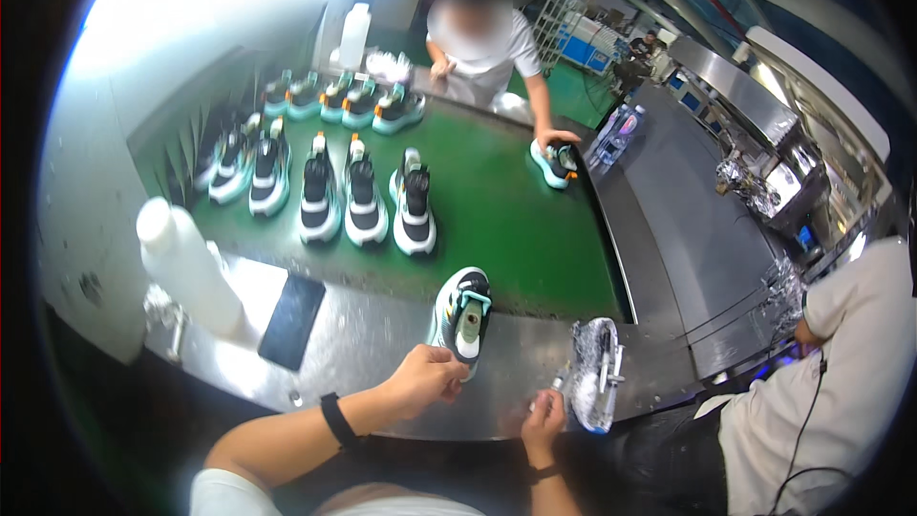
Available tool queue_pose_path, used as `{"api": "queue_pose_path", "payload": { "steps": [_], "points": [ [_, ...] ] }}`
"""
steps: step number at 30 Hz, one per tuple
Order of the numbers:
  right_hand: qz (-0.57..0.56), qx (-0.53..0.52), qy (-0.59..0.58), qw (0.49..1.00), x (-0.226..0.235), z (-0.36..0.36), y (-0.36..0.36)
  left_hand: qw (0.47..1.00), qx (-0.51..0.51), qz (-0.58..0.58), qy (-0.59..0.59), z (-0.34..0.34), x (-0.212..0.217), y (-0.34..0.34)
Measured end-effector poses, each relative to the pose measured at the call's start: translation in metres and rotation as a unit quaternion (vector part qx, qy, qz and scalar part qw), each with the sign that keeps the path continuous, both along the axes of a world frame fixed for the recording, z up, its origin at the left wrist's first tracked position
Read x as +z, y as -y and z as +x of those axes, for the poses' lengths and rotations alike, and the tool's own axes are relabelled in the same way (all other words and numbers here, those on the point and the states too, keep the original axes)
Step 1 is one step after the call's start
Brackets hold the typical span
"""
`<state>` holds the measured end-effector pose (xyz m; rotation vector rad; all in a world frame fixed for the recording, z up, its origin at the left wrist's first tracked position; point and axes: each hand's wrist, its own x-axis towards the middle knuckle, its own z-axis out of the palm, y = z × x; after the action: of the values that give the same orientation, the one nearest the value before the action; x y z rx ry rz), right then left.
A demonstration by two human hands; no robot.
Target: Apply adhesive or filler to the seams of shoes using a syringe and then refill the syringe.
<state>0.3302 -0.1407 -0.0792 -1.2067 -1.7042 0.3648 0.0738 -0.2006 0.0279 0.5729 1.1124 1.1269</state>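
Note:
A black and white sneaker with a mint-green collar (pixel 460 311) stands at the near edge of the green belt, its heel toward me. My left hand (pixel 427 380) is closed on the heel end of this sneaker. To the right, my right hand (pixel 543 420) is closed, with a small pale thing at its fingertips too blurred to name. Beside that hand lies a plastic-wrapped white holder (pixel 594 377) with thin rods on it. Several similar sneakers (pixel 413 205) stand in rows farther left on the belt.
Across the green belt (pixel 487 210), a person (pixel 487 57) touches another sneaker (pixel 554 164). On the near metal ledge stand a white bottle (pixel 186 268) and a dark flat pad (pixel 292 322). Another person's sleeve (pixel 821 363) is close at right. Clear bottles (pixel 619 137) stand beyond.

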Motion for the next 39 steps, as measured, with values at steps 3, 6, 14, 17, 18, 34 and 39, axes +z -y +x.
{"api": "queue_pose_path", "payload": {
  "steps": [3,6,14,17,18,34,39],
  "points": [
    [-0.037,-0.003,-0.021,0.999,-0.004,0.0,-0.003,0.996,-0.076,-0.016,-0.051,-0.003,-0.006,0.022],
    [-0.108,0.007,-0.114,0.988,0.014,-0.013,0.01,0.977,-0.194,0.012,-0.085,-0.022,-0.013,0.035],
    [-0.066,-0.116,-0.063,0.989,0.022,0.041,0.037,0.975,0.003,0.091,-0.204,-0.088,-0.017,-0.073],
    [-0.089,-0.135,-0.065,0.985,0.026,0.043,0.05,0.961,0.05,0.084,-0.258,-0.083,-0.036,-0.113],
    [-0.077,-0.134,-0.035,0.987,0.024,0.049,0.053,0.96,0.038,0.085,-0.264,-0.08,-0.039,-0.127],
    [-0.174,-0.1,-0.106,0.974,0.05,0.039,0.063,0.923,-0.021,0.288,-0.252,-0.038,0.027,-0.11],
    [-0.15,0.146,-0.28,0.937,0.099,-0.004,0.067,0.938,-0.086,0.316,-0.11,-0.048,0.041,-0.07]
  ]
}}
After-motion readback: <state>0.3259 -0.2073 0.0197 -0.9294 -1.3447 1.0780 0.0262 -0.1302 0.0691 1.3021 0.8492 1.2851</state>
